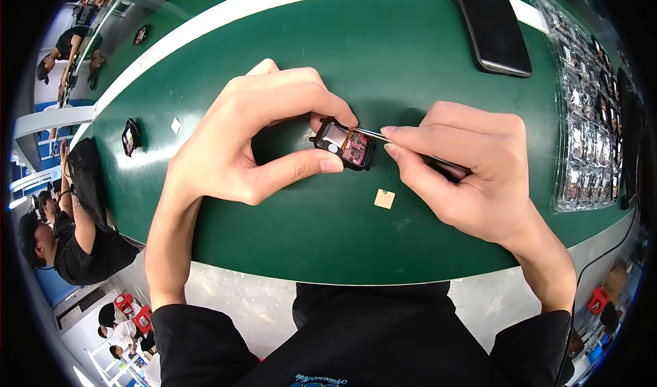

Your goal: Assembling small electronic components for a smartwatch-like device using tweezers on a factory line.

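My left hand (239, 130) is closed on a small black watch-like case (366, 160), thumb on its near edge and index finger on its far edge. The case is open on top. A silvery rectangle, a round whitish part and a reddish circuit board show inside. Pinched in my right hand (472, 164) is a pair of metal tweezers (370, 134), whose tips reach the case's far edge beside my left index fingertip. Whether the tips grip anything is too small to tell. A cream square piece (384, 199) lies on the green table just nearer than the case.
Clear plastic trays (585, 123) with many small parts stand at the right edge. A long black flat object (489, 28) lies at the far right. On the left are another small case (131, 138) and a white piece (176, 125). A co-worker (85, 233) sits beyond them.
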A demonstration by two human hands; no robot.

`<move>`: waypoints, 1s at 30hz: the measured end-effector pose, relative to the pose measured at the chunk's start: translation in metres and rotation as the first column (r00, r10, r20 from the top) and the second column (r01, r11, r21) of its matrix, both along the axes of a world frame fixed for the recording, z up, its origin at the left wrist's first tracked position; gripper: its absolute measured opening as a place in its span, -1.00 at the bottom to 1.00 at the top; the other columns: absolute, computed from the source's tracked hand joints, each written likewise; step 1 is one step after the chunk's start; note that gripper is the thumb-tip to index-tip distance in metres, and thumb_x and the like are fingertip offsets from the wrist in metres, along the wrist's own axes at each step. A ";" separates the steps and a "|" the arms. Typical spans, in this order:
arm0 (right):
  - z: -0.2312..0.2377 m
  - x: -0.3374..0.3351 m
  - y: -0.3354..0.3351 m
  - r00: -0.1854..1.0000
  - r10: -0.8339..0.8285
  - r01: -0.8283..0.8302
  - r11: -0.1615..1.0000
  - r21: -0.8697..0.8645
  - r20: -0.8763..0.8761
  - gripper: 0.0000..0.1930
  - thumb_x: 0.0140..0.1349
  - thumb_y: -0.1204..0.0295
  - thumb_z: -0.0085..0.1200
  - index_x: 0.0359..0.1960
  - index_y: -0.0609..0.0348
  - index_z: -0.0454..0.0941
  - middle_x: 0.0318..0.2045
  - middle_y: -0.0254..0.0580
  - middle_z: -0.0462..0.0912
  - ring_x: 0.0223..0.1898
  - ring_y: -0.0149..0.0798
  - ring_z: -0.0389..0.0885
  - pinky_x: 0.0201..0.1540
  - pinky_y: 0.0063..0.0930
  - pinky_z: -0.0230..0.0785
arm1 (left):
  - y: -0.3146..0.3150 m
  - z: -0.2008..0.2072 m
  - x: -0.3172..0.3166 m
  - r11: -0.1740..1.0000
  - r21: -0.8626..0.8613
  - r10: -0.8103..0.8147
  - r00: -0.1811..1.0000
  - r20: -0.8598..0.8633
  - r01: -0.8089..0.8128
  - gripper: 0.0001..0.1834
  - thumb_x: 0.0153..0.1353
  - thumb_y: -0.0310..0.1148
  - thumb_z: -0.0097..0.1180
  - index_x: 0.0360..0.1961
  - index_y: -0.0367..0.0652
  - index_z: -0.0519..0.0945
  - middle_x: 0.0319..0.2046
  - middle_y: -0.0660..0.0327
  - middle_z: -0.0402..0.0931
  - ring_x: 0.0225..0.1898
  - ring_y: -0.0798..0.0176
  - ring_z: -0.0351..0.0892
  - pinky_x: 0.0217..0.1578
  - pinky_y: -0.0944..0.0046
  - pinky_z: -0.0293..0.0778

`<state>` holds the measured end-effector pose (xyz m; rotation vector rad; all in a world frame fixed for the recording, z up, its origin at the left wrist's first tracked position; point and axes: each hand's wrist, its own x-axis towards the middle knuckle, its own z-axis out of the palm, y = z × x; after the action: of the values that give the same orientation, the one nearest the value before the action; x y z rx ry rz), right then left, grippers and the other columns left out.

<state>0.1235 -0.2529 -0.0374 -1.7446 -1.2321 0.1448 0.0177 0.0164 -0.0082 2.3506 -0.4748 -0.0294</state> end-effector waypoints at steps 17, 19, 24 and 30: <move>-0.002 -0.005 0.002 0.997 -0.016 0.012 0.998 0.055 0.075 -0.86 0.11 0.68 0.41 -0.28 0.27 0.82 -0.54 -0.24 0.59 -0.62 -0.24 0.51 -0.58 -0.34 0.27 | 0.000 0.000 -0.002 0.999 -0.029 0.024 1.000 -0.014 -0.025 -0.50 0.05 -0.22 0.62 0.04 -0.14 0.84 -0.21 0.22 0.79 -0.27 0.23 0.58 -0.15 0.23 0.26; -0.002 -0.005 0.003 0.999 -0.028 0.027 0.998 0.057 0.025 -0.86 0.11 0.68 0.41 -0.28 0.27 0.82 -0.56 -0.23 0.58 -0.63 -0.24 0.51 -0.58 -0.34 0.26 | 0.002 -0.001 -0.003 0.999 -0.037 0.019 1.000 -0.010 -0.020 -0.50 0.06 -0.22 0.63 0.05 -0.14 0.84 -0.22 0.23 0.78 -0.29 0.24 0.55 -0.17 0.23 0.26; -0.002 -0.003 0.000 1.000 -0.015 0.014 0.999 0.043 0.014 -0.86 0.10 0.68 0.40 -0.29 0.28 0.82 -0.58 -0.23 0.57 -0.64 -0.24 0.50 -0.59 -0.33 0.24 | 0.001 -0.004 0.000 0.998 -0.055 0.018 1.000 -0.009 -0.019 -0.49 0.06 -0.22 0.63 0.05 -0.14 0.84 -0.22 0.23 0.78 -0.30 0.24 0.52 -0.18 0.23 0.26; 0.001 -0.003 -0.001 1.000 -0.014 0.015 0.998 0.061 -0.025 -0.88 0.13 0.68 0.40 -0.28 0.30 0.83 -0.58 -0.22 0.59 -0.64 -0.28 0.49 -0.59 -0.35 0.21 | 0.000 -0.005 -0.005 0.998 -0.054 0.033 0.999 -0.003 -0.033 -0.45 0.01 -0.29 0.66 0.07 -0.15 0.82 -0.24 0.26 0.74 -0.32 0.27 0.48 -0.20 0.26 0.24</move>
<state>0.1200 -0.2535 -0.0363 -1.6941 -1.1940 0.1189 0.0123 0.0165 -0.0135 2.3043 -0.4305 -0.0039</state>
